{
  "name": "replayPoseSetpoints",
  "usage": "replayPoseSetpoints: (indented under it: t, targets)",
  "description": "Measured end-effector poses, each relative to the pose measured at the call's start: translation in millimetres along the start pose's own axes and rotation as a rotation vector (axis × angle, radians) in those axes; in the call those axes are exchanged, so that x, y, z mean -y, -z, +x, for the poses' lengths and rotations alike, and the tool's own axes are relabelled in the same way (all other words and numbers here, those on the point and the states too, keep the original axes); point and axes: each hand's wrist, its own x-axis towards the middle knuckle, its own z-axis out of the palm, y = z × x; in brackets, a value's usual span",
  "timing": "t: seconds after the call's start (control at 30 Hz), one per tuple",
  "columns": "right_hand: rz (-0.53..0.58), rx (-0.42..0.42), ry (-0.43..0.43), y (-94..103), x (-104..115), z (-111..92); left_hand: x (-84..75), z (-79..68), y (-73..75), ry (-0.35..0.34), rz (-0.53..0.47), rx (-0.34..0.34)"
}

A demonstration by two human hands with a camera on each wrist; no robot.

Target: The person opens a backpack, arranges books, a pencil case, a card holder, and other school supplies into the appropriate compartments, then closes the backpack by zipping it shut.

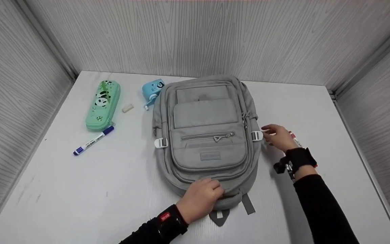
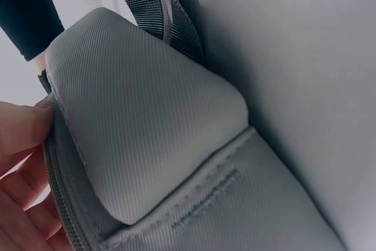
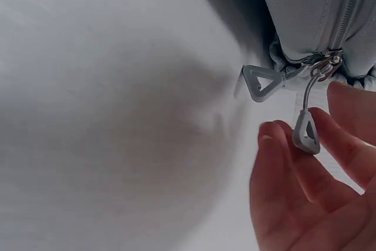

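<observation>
A grey backpack (image 1: 208,113) lies front side up on the white table, its grab handle (image 1: 229,202) toward the person. My left hand (image 1: 200,198) holds the bag's near edge; in the left wrist view its thumb and fingers pinch a zippered fabric edge (image 2: 59,186) beside a padded grey panel (image 2: 147,104). My right hand (image 1: 278,136) is at the bag's right side, by a white strap buckle (image 1: 257,136). There its loosely bent fingers touch a hanging grey zipper pull (image 3: 306,133), thumb apart from it. A second triangular zipper pull (image 3: 262,83) hangs alongside.
Left of the bag lie a green panda pencil case (image 1: 103,105), a blue-capped marker (image 1: 93,140) and a small eraser (image 1: 127,108). A blue hand-crank sharpener (image 1: 151,89) stands against the bag's upper left. Another marker (image 1: 295,139) is partly hidden behind my right hand. Panels (image 1: 198,37) enclose the table.
</observation>
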Motion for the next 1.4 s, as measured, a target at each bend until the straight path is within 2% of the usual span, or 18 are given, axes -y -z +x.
replayPoseSetpoints:
  t: [0.17,0.27,0.37,0.5,0.6,0.7,0.77,0.9,1.0,1.13,1.4]
  targets:
    - [0.084,0.058,-0.034,-0.6,-2.1,-4.8,0.8,0.3,-0.5,-0.004,-0.008,-0.006]
    - [0.076,0.044,-0.031,-1.6,-1.5,-7.1,1.0,0.4,-0.1,-0.004,-0.014,-0.008]
    - [-0.014,-0.066,0.021,-2.6,3.7,-9.0,0.8,-0.3,-0.3,0.001,-0.013,-0.006]
    - [-0.128,-0.284,0.112,-5.0,23.9,-9.4,0.6,-1.7,-0.8,0.006,-0.01,-0.007]
    - [-0.171,-0.347,0.196,-6.9,47.4,-8.6,0.5,-2.4,-0.7,0.007,-0.011,-0.013]
    - [-0.251,-0.305,0.26,-8.8,71.5,-7.4,0.1,-3.1,-0.3,0.01,-0.013,-0.019]
    - [-0.32,-0.251,0.263,-10.5,84.2,-4.8,-0.4,-3.5,-0.3,0.014,-0.015,-0.017]
    - [-0.439,-0.156,0.198,-14.3,98.2,3.7,-2.1,-4.1,-0.3,0.027,-0.022,-0.002]
    - [-0.483,-0.12,0.144,-16.2,100.9,10.6,-3.3,-4.5,-0.7,0.033,-0.031,0.007]
    - [-0.483,-0.097,0.114,-18.4,101.7,18.6,-4.1,-5.4,-1.9,0.035,-0.041,-0.001]
    - [-0.381,-0.046,0.077,-18.1,100.1,26.6,-2.3,-4.7,-3.5,0.043,-0.036,-0.011]
